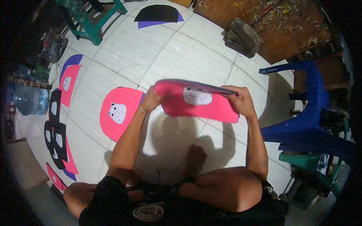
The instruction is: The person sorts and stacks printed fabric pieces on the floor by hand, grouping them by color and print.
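Note:
My left hand (152, 100) grips the left end of a pink sheet (175, 104) with a dark edge or backing and a white cartoon animal face printed on it. My right hand (241, 101) pinches its right end, so the sheet hangs bent and tilted above the floor tiles. Part of the animal print is in shade. Just left of my left wrist lies a rounded pink piece (106, 113) with a whole white cat-like figure, a bit of purple showing under its right edge. My left forearm covers part of it.
Black pieces (59, 130) and pink pieces (74, 82) with animal prints lie at the left. A black half-round piece (157, 13) rests on purple at the top. Around stand a green stool (92, 31), a stone block (243, 36), a blue plastic stool (314, 93) and a water bottle (32, 100).

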### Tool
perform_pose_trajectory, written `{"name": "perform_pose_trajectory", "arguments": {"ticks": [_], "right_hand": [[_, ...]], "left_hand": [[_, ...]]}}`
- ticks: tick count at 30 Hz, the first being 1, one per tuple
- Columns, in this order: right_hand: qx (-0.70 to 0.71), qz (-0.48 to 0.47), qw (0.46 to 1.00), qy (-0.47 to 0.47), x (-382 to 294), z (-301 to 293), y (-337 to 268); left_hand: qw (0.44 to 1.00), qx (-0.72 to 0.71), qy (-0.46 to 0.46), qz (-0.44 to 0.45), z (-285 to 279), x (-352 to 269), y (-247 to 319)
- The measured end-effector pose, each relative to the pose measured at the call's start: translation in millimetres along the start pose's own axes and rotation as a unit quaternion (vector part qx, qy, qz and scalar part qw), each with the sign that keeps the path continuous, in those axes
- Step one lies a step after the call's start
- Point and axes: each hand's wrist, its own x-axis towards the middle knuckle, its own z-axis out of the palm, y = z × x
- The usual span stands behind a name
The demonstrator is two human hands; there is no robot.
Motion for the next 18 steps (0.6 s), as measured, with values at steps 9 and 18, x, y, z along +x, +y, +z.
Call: {"name": "perform_pose_trajectory", "arguments": {"ticks": [9,18], "right_hand": [[0.104,-0.041,0.960,0.255,3.2,97.4,53.8],[-0.027,-0.042,0.958,0.281,20.4,95.8,82.0]], "left_hand": [[0.863,0.283,0.340,0.246,65.7,-7.1,25.0],[0.881,0.410,0.231,-0.044,47.3,2.8,49.2]]}}
